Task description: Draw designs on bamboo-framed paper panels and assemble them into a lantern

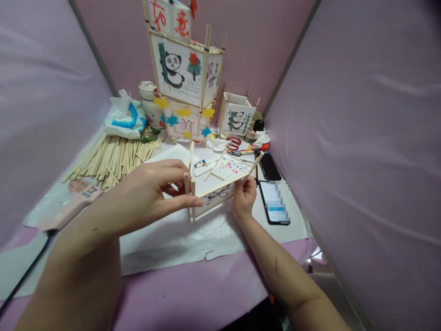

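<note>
Between my hands is a small lantern frame (218, 198) of thin wooden sticks with white drawn-on panels, held tilted above the white sheet. My left hand (165, 186) pinches its left corner posts, thumb in front and fingers behind. My right hand (245, 197) is closed on its right end, near the lower part of the corner stick; those fingertips are partly hidden. One panel with small coloured flowers (231, 168) shows at the far side of the frame. The near panel carries a dark line drawing.
Behind stand a tall tiered lantern (181, 69) with panda drawings and a smaller panda lantern (237, 117). Loose wooden sticks (110, 156), a tissue pack (126, 115) and a pink corded tool (74, 209) lie left. Red-handled scissors (234, 143) and a lit phone (274, 202) lie right.
</note>
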Motion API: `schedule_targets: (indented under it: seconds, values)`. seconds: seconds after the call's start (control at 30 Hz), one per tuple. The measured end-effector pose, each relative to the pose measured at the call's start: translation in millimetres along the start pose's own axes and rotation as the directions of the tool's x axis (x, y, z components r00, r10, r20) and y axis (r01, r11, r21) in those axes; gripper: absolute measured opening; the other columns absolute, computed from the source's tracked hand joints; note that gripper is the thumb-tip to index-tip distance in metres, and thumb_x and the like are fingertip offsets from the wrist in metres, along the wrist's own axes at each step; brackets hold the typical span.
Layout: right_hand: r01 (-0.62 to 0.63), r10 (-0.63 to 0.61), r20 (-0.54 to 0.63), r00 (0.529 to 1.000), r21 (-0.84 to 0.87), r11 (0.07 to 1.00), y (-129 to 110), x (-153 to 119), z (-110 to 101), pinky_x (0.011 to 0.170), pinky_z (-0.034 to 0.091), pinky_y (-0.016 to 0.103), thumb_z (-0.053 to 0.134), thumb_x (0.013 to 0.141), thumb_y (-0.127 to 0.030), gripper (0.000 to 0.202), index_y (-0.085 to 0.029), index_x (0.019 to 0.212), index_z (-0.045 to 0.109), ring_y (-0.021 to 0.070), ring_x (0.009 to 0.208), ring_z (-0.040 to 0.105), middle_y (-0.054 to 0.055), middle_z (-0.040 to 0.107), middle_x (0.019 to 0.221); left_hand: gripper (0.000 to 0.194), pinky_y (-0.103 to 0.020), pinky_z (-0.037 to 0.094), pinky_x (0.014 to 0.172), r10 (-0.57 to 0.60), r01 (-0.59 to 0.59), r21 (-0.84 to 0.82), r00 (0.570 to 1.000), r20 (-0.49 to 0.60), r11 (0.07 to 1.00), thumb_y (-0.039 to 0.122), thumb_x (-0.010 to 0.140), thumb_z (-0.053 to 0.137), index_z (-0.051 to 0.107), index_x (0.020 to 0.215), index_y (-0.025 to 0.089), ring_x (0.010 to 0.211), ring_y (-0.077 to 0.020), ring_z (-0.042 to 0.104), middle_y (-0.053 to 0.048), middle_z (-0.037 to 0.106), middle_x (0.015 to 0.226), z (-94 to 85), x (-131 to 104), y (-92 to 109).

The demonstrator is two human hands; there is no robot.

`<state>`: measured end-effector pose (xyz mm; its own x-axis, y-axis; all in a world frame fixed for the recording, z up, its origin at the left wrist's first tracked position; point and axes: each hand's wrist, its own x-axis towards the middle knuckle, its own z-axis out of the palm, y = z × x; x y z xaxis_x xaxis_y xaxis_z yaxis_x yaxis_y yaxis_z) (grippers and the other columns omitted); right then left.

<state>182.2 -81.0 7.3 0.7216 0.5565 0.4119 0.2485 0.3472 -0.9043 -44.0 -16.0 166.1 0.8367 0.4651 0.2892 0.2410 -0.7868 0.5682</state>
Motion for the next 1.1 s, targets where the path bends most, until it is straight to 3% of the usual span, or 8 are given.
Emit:
schedule_targets:
  seconds: [0.23,0.4,0.57,0.67,0.77,1.03,1.1]
  values:
    - [0.016,-0.017,0.025,1.0,0.009,1.0,-1.1,-2.9,-0.6,0.07,0.041,0.027,0.06,0.092,-0.052,0.031,-0.023,0.083,0.052,0.0146,0.072,0.047,-0.004,0.049,0.073,0.03,-0.022,0.048,0.06,-0.034,0.035,0.036,0.999,-0.034,0.999,0.05,0.094,0.056,0.069,0.085,0.025,0.075,-0.0144,0.062,-0.001,0.067,0.088,3.0,-2.7,3.7]
    - [0.055,-0.055,0.036,0.998,0.01,0.998,-1.0,-5.0,-0.6,0.069,0.04,0.026,0.06,0.092,-0.05,0.03,-0.022,0.083,0.054,0.0131,0.069,0.047,-0.005,0.052,0.073,0.024,-0.017,0.05,0.07,-0.057,0.056,0.021,0.996,0.067,0.998,0.047,0.095,0.057,0.071,0.087,0.029,0.08,-0.0105,0.063,0.003,0.067,0.094,-4.6,-6.4,2.7]
    - [0.096,-0.095,0.043,0.995,-0.017,0.995,-2.2,-5.5,-0.4,0.069,0.04,0.026,0.059,0.095,-0.046,0.027,-0.022,0.085,0.056,0.0125,0.068,0.049,-0.005,0.053,0.073,0.024,-0.016,0.046,0.073,-0.044,0.044,0.018,0.999,0.03,0.999,0.042,0.096,0.056,0.075,0.084,0.032,0.08,-0.0081,0.063,0.005,0.067,0.094,-8.2,-8.5,7.8]
    - [0.11,-0.11,0.023,0.994,-0.015,0.994,-2.1,-4.8,-0.4,0.069,0.041,0.026,0.059,0.095,-0.047,0.028,-0.021,0.084,0.056,0.0125,0.069,0.05,-0.005,0.053,0.074,0.014,-0.013,0.046,0.075,-0.007,0.008,-0.034,1.0,0.007,0.999,0.039,0.094,0.062,0.075,0.097,0.039,0.082,-0.0066,0.065,0.008,0.068,0.096,-6.3,-7.7,6.0]
    - [0.101,-0.101,0.014,0.995,-0.017,0.995,-1.3,-4.3,-0.8,0.07,0.042,0.027,0.059,0.095,-0.049,0.03,-0.021,0.085,0.055,0.0128,0.07,0.05,-0.005,0.054,0.075,0.016,-0.011,0.047,0.078,0.043,-0.041,-0.09,0.999,0.016,0.995,0.038,0.092,0.066,0.073,0.105,0.044,0.085,-0.0061,0.067,0.009,0.07,0.098,-5.1,-6.7,1.6]
    - [0.096,-0.095,0.029,0.995,-0.033,0.995,-1.8,-5.7,-1.6,0.068,0.041,0.026,0.057,0.095,-0.051,0.031,-0.021,0.085,0.055,0.0121,0.068,0.049,-0.005,0.052,0.074,0.021,-0.009,0.051,0.076,0.193,-0.19,-0.041,0.978,0.08,0.981,0.026,0.097,0.058,0.071,0.109,0.038,0.092,-0.007,0.072,0.01,0.076,0.106,-11.5,-7.7,-6.9]
    - [0.102,-0.101,0.032,0.994,-0.016,0.995,-1.6,-5.7,-2.0,0.068,0.041,0.026,0.058,0.096,-0.049,0.03,-0.022,0.085,0.055,0.0119,0.068,0.049,-0.005,0.053,0.074,0.019,-0.009,0.05,0.075,0.202,-0.2,-0.043,0.979,0.036,0.979,0.028,0.097,0.058,0.072,0.106,0.038,0.088,-0.0059,0.072,0.011,0.076,0.101,-10.3,-6.7,-5.0]
